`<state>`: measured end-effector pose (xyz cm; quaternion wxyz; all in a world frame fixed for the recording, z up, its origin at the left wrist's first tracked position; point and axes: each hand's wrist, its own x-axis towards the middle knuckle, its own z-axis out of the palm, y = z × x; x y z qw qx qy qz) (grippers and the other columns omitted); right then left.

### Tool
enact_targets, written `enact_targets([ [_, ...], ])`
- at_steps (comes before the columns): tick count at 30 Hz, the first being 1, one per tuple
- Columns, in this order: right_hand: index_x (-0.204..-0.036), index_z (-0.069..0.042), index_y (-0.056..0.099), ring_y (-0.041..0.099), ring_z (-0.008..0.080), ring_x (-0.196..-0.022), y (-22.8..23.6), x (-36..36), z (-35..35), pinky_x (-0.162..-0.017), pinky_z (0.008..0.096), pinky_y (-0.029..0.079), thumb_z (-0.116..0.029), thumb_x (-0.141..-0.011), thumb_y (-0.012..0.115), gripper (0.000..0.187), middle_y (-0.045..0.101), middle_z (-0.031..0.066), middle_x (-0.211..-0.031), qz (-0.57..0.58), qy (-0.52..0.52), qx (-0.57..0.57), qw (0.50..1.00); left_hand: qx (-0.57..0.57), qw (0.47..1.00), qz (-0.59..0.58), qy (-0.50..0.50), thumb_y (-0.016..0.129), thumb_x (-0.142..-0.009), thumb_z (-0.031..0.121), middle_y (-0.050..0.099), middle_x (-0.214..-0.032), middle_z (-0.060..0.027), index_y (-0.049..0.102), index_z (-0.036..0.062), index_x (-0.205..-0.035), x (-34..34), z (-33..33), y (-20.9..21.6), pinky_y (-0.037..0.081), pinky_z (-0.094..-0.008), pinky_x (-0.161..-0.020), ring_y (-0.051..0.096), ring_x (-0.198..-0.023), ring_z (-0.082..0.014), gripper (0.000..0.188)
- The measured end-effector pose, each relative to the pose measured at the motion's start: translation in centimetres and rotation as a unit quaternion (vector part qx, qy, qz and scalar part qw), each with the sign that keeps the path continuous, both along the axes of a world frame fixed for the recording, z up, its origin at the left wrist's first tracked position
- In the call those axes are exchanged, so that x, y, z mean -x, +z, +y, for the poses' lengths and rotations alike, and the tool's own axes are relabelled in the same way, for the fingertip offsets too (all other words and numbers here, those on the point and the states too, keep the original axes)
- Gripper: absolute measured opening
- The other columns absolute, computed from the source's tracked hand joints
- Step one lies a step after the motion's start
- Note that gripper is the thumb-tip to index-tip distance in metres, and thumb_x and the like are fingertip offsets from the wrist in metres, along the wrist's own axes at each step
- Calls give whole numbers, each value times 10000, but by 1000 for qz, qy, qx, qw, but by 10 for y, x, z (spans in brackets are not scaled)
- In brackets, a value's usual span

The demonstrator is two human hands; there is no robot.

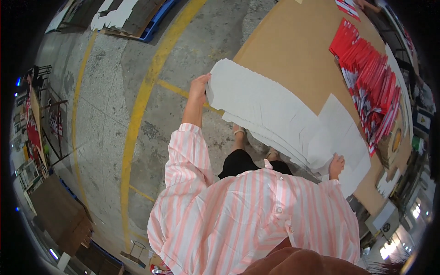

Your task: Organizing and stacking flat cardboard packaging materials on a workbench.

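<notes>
A stack of large white cardboard sheets [266,98] with cut edges and slits spans the space in front of me, partly over the brown table and partly hanging past its near edge. My left hand [200,87] is closed on the far left corner of the stack, its fingertips partly hidden behind the sheets. Toward the near right, my right hand [337,166] rests with curled fingers on another white sheet [350,137] that overlaps the stack. What lies under its fingers is partly hidden.
The brown board tabletop [279,43] extends away to the right. A long row of red and white folded packages [366,73] lies along it. Another person's hand [364,4] shows at the far edge. Yellow lines [142,103] mark the concrete floor; a loaded blue pallet [156,23] stands far left.
</notes>
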<state>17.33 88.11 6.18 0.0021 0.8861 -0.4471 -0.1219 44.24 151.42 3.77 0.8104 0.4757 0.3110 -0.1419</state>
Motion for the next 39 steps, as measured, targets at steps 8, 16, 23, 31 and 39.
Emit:
enact_targets([
  [8, -1237, 20, 422, 355, 377, -1201, -9, -16, -8, -1007, 455, 267, -461, -863, 434, 610, 398, 221, -1295, -64, 127, 129, 981, -120, 992, -43, 27, 608, -811, 157, 603, -775, -22, 624, -30, -864, 0, -13, -8, 407, -256, -604, 530, -679, -107, 196],
  [16, -946, -84, 633, 539, 288, -902, 1, -235, 206, -799, 371, 414, -197, -825, 528, 196, 603, 114, -921, -300, 365, -219, 854, -595, 773, -174, 134, 543, -808, 125, 592, -929, -104, 588, 9, -1005, 25, -40, 19, 419, -337, -774, 538, -868, -238, 233],
  [23, -868, -107, 654, 532, 267, -815, -14, -231, 271, -745, 352, 422, -152, -790, 540, 145, 596, 83, -838, -335, 354, -209, 848, -552, 751, -342, -120, 555, -718, 5, 546, -1024, -132, 579, 23, -982, 102, -99, 45, 383, -406, -850, 471, -985, -312, 266],
  [31, -862, -120, 672, 515, 251, -825, -12, -239, 295, -733, 347, 424, -130, -762, 563, 148, 591, 65, -820, -356, 366, -205, 835, -584, 733, -314, -153, 557, -699, 14, 531, -1077, -118, 576, 9, -982, 114, -116, 33, 363, -409, -880, 456, -1011, -315, 284],
  [39, -873, -129, 673, 510, 250, -830, -17, -252, 316, -734, 343, 428, -116, -738, 577, 165, 588, 51, -842, -379, 370, -210, 822, -588, 731, -311, -156, 556, -693, 23, 521, -1090, -123, 577, 0, -983, 113, -118, 33, 354, -418, -898, 445, -1034, -321, 292],
])
